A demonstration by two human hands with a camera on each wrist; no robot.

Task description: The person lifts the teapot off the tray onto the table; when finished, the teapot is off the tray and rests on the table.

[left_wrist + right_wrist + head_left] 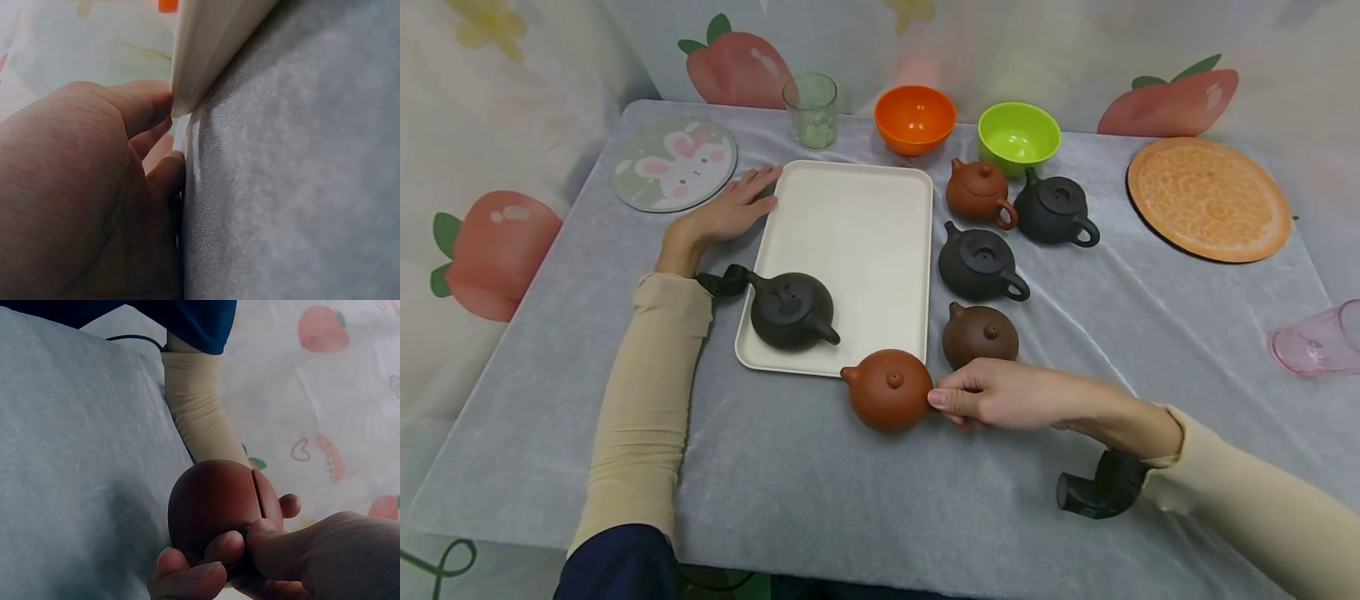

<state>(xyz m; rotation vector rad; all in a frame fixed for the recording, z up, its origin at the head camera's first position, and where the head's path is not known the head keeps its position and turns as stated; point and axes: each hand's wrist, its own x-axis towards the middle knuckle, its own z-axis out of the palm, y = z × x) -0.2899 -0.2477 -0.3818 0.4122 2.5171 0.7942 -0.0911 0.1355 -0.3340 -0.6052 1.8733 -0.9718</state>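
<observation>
My right hand [1007, 393] pinches a reddish-brown teapot [889, 392] at its handle side, thumb on top. The teapot is at the tray's front edge, spout to the left, lid knob up; its handle is hidden by the fingers. In the right wrist view the round clay body [215, 500] and the lid knob [289, 505] show beyond the thumb. My left hand [726, 208] lies at the left rim of a cream tray [865, 242], fingers stretched out; the left wrist view shows the thumb against the tray's edge [187, 69]. A black teapot [790, 312] sits on the tray's front left.
Right of the tray stand a dark brown teapot [980, 336], black teapots [976, 265] [1052, 208] and another reddish-brown teapot [976, 192]. Behind are a green glass [812, 112], orange bowl [914, 117] and green bowl [1018, 133]. Round mats [673, 167] [1210, 198] and a pink cup [1318, 340] lie outward.
</observation>
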